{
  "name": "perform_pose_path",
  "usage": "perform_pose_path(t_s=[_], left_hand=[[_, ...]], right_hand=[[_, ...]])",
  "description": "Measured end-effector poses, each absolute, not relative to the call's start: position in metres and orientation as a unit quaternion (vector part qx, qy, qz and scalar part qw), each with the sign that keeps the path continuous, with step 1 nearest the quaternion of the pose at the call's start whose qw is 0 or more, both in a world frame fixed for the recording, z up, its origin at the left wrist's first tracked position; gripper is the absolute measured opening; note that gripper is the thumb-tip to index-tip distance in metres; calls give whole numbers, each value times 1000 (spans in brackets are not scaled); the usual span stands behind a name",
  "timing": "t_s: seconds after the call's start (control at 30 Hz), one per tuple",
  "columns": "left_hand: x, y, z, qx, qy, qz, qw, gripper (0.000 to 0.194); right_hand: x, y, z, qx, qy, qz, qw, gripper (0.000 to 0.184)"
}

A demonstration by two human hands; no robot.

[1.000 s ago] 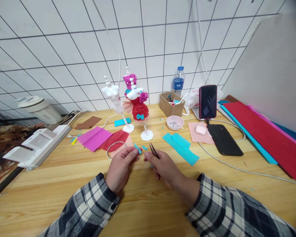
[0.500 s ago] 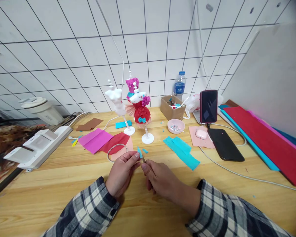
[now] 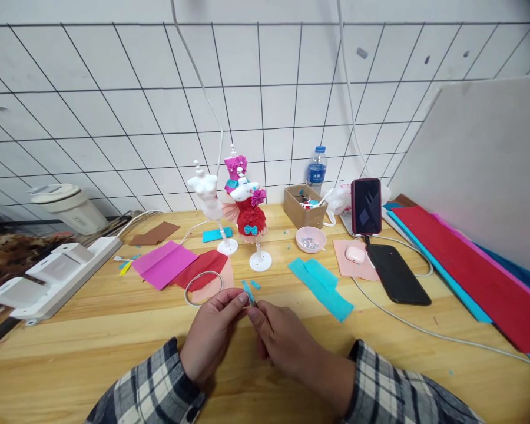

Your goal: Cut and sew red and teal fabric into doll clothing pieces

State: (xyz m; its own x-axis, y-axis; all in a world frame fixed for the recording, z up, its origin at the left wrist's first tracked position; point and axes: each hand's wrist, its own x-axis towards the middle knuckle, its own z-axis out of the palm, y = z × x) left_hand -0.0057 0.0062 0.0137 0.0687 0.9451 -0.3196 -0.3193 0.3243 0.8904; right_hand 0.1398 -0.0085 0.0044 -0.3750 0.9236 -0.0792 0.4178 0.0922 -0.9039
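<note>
My left hand pinches a small strip of blue crepe paper between thumb and fingertips. Close against it, my right hand is closed round a slim metal tool, whose tip meets the paper; most of the tool is hidden by the fingers, so its kind is unclear. A blue scrap lies just beyond the fingertips. Behind it stands a small mannequin in a red paper dress with a blue bow, beside a bare white mannequin and one dressed in magenta.
Magenta paper, red paper and a bracelet-like ring lie left. Blue crepe sheets, a pink bowl of beads, a cardboard box and phones are right. A power strip sits far left.
The view has tilted up, so the table's things sit lower in the picture. My right hand has moved slightly closer to my left, and the tool's tip overlaps the blue paper more.
</note>
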Motion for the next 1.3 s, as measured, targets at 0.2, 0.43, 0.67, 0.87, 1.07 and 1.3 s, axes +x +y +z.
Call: perform_pose_path(t_s=[0.2, 0.43, 0.67, 0.87, 1.07, 1.3], left_hand=[[-8, 6, 10, 341, 484, 481, 647, 23], [-8, 7, 9, 362, 504, 477, 623, 24], [-5, 5, 11, 331, 485, 491, 644, 24], [-6, 6, 8, 309, 463, 505, 659, 21], [-5, 6, 10, 293, 463, 521, 655, 21], [-4, 6, 11, 294, 456, 524, 657, 23]], right_hand=[[140, -8, 3, -484, -681, 473, 279, 45], [139, -8, 5, -504, -681, 441, 297, 46], [138, -7, 4, -510, -688, 427, 291, 43], [139, -5, 7, -513, -689, 419, 295, 42], [137, -9, 4, -485, -617, 529, 322, 46], [132, -9, -2, -454, -496, 677, 299, 54]])
